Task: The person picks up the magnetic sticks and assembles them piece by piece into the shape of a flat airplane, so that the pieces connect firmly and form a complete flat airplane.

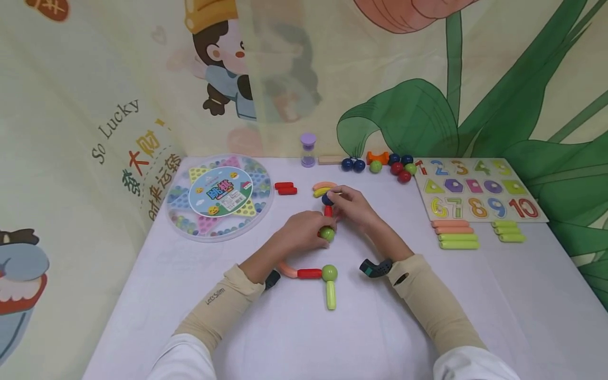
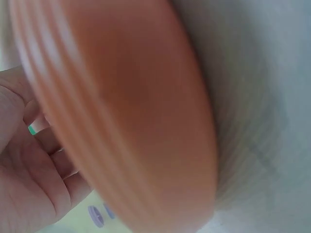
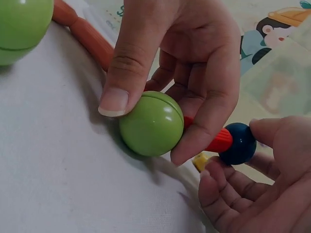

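Note:
In the head view, my left hand [image 1: 304, 232] is at mid-table, its thumb and fingers gripping a green ball [image 3: 153, 126]. A red stick [image 3: 220, 141] runs from beside that ball to a dark blue ball [image 3: 239, 143], which my right hand [image 1: 355, 207] pinches between thumb and fingers. Closer to me lies a joined piece: another green ball [image 1: 330, 273] with a red stick [image 1: 310, 273], a light green stick [image 1: 331, 295] and a curved orange stick [image 1: 287, 270] partly hidden by the left forearm. A ridged orange piece [image 2: 121, 121] fills much of the left wrist view.
Just beyond the hands lie yellow [image 1: 321, 192] and orange curved sticks. Red sticks [image 1: 287, 191] lie near a round marble board [image 1: 218, 237] at left. A purple sand timer [image 1: 308, 150] and several balls [image 1: 404, 176] line the back. A number board [image 1: 482, 190] and more sticks [image 1: 458, 245] are at right.

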Demonstrator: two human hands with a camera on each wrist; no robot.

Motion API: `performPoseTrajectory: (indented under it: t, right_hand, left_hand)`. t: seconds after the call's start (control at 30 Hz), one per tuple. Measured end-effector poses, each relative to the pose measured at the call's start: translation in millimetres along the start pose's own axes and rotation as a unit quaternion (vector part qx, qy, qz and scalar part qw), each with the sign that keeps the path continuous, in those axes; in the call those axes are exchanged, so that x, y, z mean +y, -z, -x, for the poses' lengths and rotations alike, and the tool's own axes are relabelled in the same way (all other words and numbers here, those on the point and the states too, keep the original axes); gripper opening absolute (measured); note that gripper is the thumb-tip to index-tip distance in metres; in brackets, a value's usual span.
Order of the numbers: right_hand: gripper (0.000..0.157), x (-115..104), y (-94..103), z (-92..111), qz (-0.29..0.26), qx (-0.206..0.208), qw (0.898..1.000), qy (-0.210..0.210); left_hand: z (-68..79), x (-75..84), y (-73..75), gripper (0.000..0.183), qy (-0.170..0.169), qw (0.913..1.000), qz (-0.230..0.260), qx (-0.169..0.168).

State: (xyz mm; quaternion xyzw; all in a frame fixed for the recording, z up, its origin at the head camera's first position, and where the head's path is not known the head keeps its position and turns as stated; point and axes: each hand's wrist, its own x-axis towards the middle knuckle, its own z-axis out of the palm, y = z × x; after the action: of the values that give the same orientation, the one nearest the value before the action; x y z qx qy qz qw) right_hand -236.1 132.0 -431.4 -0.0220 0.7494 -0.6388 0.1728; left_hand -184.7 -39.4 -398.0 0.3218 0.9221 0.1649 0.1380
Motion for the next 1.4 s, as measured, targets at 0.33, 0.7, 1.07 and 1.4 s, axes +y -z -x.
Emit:
performPoseTrajectory:
  t: [0.33,0.7,1.07,1.4]
  right_hand:
    - [0.047,-0.9,3.1,1.9,0.165,-0.009,0.985,0.043]
    - [0.037,-21.2,58.7,-46.8,0.378,0.187,0.9,0.106]
    - [0.045,-23.7,67.6,-62.6,0.488,0.115,0.862,0.071]
    - [0.027,-19.3,62.4,-41.4,0.486,0.067,0.87,0.047]
  left_hand:
    - [0.7,-0.6,1.3,0.036,0.002,1.0,-0.005,-0.002]
    - [1.1,-2.8,-0.1,0.038,0.018,0.9997,-0.003,-0.014]
    - [1.6,-2.5,0.5,0.043,0.018,0.9997,-0.012,-0.012]
    - [17.2,0.0,1.0,0.051,0.022,0.999,-0.027,0.027]
